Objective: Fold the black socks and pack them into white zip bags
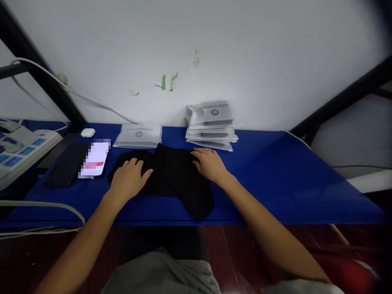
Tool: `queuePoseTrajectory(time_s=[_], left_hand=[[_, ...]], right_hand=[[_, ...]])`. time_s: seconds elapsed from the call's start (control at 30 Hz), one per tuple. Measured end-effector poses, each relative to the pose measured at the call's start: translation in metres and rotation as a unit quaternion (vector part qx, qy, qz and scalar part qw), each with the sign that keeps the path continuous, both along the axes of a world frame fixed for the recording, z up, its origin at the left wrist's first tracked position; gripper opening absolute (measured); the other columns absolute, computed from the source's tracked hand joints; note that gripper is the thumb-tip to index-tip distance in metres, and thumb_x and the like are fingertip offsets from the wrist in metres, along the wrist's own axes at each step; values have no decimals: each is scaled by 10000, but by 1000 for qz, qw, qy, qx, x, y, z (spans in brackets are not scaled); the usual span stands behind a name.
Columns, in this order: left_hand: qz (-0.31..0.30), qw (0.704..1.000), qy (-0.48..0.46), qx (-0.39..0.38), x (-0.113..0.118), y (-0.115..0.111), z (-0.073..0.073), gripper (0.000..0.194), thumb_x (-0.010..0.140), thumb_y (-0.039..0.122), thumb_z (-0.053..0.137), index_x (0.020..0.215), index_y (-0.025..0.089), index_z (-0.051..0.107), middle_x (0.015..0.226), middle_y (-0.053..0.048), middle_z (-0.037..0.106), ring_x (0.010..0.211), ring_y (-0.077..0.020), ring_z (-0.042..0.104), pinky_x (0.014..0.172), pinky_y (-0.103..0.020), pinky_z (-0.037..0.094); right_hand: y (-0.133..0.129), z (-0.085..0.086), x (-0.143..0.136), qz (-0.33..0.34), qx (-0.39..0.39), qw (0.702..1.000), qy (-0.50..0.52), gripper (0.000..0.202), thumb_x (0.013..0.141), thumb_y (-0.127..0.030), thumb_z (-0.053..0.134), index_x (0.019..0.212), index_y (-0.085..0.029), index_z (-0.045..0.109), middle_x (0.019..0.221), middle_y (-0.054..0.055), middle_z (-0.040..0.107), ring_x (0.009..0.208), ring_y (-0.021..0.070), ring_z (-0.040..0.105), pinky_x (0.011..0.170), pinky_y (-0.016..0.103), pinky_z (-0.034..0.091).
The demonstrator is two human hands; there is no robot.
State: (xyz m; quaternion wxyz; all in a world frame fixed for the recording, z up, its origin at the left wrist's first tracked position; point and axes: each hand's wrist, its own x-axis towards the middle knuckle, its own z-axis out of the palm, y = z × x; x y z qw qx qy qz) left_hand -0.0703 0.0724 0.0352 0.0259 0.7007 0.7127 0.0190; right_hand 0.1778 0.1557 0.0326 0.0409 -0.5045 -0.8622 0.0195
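Note:
A black cloth item lies spread on the blue tabletop, with a rounded lobe reaching towards the front edge. Its exact kind I cannot make out. My left hand rests on its left part, palm down, thumb apart from the fingers. On the upper right edge of the cloth lies my right hand, fingers stretched out and also palm down. Neither hand grips anything that I can see. Just behind the cloth is a flat, pale printed pouch. Similar pouches are stacked against the wall.
To the left lie a lit phone, a dark phone-like slab and a white earbud case. A power strip with plugs stands at the far left. White cables cross the table's left front corner.

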Motion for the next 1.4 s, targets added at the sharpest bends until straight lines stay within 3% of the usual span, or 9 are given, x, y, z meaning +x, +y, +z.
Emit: queuePoseTrajectory(time_s=[0.13,0.3,0.5,0.6,0.77,0.83,1.03,1.17,1.4], left_hand=[[-74,994,-64,56,-4,-3,1,415,923,441,418,1153,157,615,1313,-133,559,1216,-297,502,985,-442,424],[-171,978,-123,4,-9,-12,3,274,879,409,544,1021,195,639,1147,-69,657,1086,-226,586,968,-381,431],[-201,977,-66,20,-4,-22,14,83,842,219,575,883,215,647,1012,-41,649,980,-214,578,945,-401,431],[-206,975,-76,40,-3,-36,22,69,821,187,582,820,221,642,1031,-24,649,974,-198,589,1018,-418,376],[-151,969,-139,-138,-4,-63,41,253,858,471,552,827,262,690,757,12,683,714,-172,635,663,-292,453],[-149,958,-161,-186,-4,-66,43,320,886,511,493,869,272,705,723,12,687,678,-165,641,617,-273,433],[-63,994,-80,43,-9,-44,16,359,949,378,377,1040,165,651,1039,-96,671,988,-247,619,834,-356,475],[29,999,-21,24,-15,-32,-6,459,935,414,380,1193,92,581,1199,-172,602,1099,-326,572,812,-425,516],[-25,999,-36,25,-7,-23,-20,620,929,497,391,1351,48,465,1413,-214,454,1296,-358,423,984,-477,442]], right_hand=[[-10,10,-13,-8,44,999,17,244,923,-248,486,1098,-188,645,1152,102,646,1075,266,561,895,390,412],[-52,15,-17,106,-79,991,25,346,847,-465,614,1042,-184,666,989,84,666,944,252,606,784,356,429],[-68,10,-17,142,-70,987,7,170,863,-148,545,991,-172,653,983,75,652,919,221,584,785,349,412],[-71,16,-10,169,-96,980,40,133,854,-147,564,938,-179,661,922,55,668,895,207,590,787,340,409],[-76,30,4,182,-250,944,111,178,875,-359,600,957,-226,684,781,-7,694,723,147,633,647,264,422],[-76,31,4,167,-246,947,122,218,901,-369,560,998,-215,679,804,6,701,732,148,646,645,258,437],[-73,12,-7,95,-35,994,52,288,928,-336,512,1126,-171,639,1157,120,645,1038,259,614,864,398,482],[-55,-10,-4,49,-3,999,-4,417,906,-363,546,1253,-134,573,1332,164,557,1207,317,531,1009,491,421],[-12,-24,19,37,-10,999,11,485,935,-346,481,1374,-141,470,1468,148,420,1370,285,365,1129,524,275]])
